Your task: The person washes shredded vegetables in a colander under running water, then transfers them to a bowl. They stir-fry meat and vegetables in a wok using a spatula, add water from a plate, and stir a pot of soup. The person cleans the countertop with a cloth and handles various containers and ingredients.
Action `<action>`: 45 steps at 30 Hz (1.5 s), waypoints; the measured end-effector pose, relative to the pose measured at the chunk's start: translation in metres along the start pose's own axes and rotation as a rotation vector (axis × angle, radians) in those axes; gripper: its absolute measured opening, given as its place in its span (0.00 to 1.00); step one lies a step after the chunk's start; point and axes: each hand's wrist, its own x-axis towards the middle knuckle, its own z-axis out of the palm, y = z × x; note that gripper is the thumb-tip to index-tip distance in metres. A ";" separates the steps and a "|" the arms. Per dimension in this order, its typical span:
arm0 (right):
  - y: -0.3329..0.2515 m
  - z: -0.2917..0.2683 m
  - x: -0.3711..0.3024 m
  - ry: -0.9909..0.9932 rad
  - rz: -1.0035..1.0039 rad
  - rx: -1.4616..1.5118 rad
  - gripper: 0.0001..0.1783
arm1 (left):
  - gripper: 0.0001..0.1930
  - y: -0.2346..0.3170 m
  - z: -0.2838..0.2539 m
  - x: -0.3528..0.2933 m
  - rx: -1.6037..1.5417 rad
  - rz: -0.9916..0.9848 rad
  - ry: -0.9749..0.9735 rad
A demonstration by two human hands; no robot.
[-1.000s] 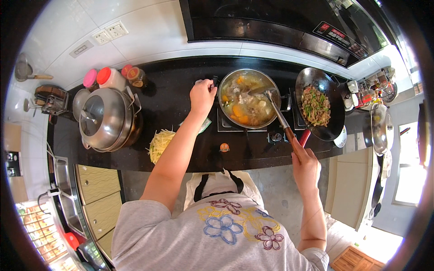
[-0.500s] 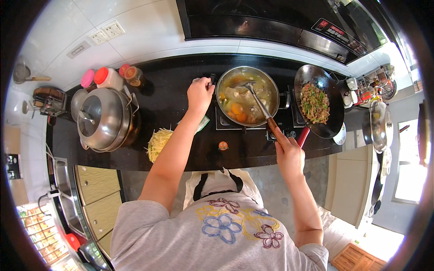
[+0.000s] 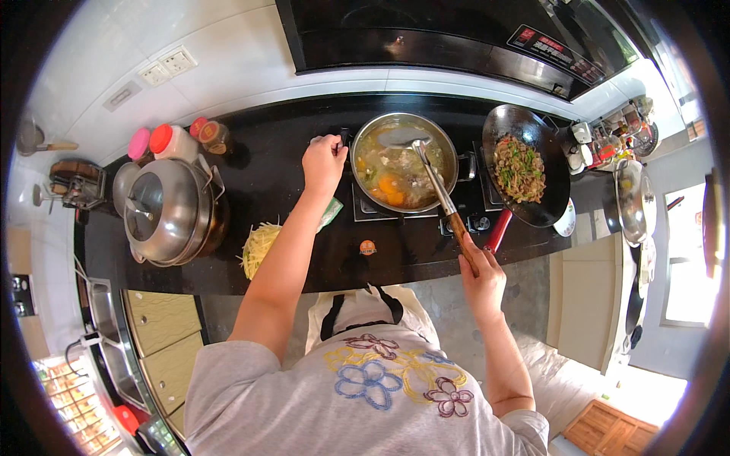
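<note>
A steel pot (image 3: 449, 190) of cloudy soup with orange chunks and greens stands on the left burner. My left hand (image 3: 325, 163) is closed at the pot's left side, gripping its dark handle (image 3: 345, 137). With my right hand (image 3: 483, 281) I hold the wooden grip of a metal spatula (image 3: 437, 181), which slants over the pot's near right rim. Its blade lies in the broth and is partly hidden by it. To the right, a black wok (image 3: 559, 167) with a red handle (image 3: 498, 232) holds cooked meat strips with green pieces (image 3: 519, 169).
Shredded pale vegetable (image 3: 260, 247) lies by my left forearm, next to a green packet (image 3: 329, 213). A lidded steel steamer pot (image 3: 167, 209) and several jars (image 3: 176, 143) stand on the left. A range hood (image 3: 456, 45) hangs over the back; condiment bottles (image 3: 604, 144) are at the right.
The spatula's handle has come nearer to me and slightly down as my right hand drew back. My left hand stays at the pot handle. The whole view has shifted a little.
</note>
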 end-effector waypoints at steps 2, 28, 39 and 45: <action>0.000 -0.001 -0.001 -0.003 0.034 0.040 0.25 | 0.10 0.002 -0.002 0.001 0.008 -0.002 -0.002; 0.152 -0.036 0.016 0.119 0.926 1.704 0.14 | 0.08 -0.002 0.000 0.002 0.067 0.024 0.002; 0.197 -0.005 0.011 -0.017 1.024 2.026 0.14 | 0.11 -0.001 -0.003 0.003 0.088 0.032 -0.038; 0.188 -0.008 0.008 0.106 0.946 1.498 0.13 | 0.10 -0.004 -0.003 0.003 0.065 0.007 -0.048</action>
